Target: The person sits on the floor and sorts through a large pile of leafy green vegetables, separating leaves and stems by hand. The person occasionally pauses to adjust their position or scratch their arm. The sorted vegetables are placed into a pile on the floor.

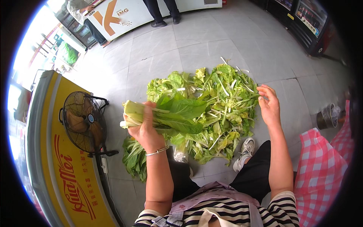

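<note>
My left hand is wrapped round the pale stalks of a bunch of leafy greens. The cut ends point left and the broad leaves point right. Below it, a wide heap of loose leaves and stems covers the floor, some green and some yellowed. At the heap's right edge my right hand is raised, its fingers loosely bent and apart, with nothing seen in it. Another pile of leafy greens lies under my left forearm, partly hidden by it.
A black fan stands at the left against a yellow cabinet. At the right are a bin and a red checked cloth. Two people stand by a white counter; a dark display fridge is far right.
</note>
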`<state>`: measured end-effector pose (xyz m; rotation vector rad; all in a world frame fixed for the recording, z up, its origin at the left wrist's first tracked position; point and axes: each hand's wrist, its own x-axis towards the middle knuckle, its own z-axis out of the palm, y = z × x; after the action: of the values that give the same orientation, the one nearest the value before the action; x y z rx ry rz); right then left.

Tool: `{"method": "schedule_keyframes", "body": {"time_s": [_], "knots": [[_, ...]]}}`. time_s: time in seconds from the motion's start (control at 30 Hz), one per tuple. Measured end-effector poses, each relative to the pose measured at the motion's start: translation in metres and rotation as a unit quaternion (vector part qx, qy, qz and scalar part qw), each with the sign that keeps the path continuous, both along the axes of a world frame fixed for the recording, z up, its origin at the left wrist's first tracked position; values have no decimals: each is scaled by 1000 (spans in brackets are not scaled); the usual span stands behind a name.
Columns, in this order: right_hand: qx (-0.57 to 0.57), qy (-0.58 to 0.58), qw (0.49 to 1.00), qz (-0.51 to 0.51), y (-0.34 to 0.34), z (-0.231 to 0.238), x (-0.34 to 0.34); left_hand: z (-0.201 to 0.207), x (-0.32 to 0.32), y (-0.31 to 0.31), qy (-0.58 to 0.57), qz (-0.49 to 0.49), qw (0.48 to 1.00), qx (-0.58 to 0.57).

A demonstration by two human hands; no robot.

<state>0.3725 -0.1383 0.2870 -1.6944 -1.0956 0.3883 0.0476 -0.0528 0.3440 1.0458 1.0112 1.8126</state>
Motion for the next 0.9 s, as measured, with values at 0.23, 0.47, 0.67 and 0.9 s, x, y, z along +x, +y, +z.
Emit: {"method": "schedule_keyframes", "body": {"time_s": [0.23,0.47,0.67,0.9], "knots": [[-3,82,997,11,3,-2,4,-9,-17,9,-160,-47,981,-97],[19,103,994,24,2,3,-2,-24,-28,20,-365,-87,912,-166],[27,104,994,36,3,1,-2,-35,-39,29,-465,-108,862,-172],[34,110,992,58,1,-4,-3,-49,-49,37,-524,-153,821,-167]]}}
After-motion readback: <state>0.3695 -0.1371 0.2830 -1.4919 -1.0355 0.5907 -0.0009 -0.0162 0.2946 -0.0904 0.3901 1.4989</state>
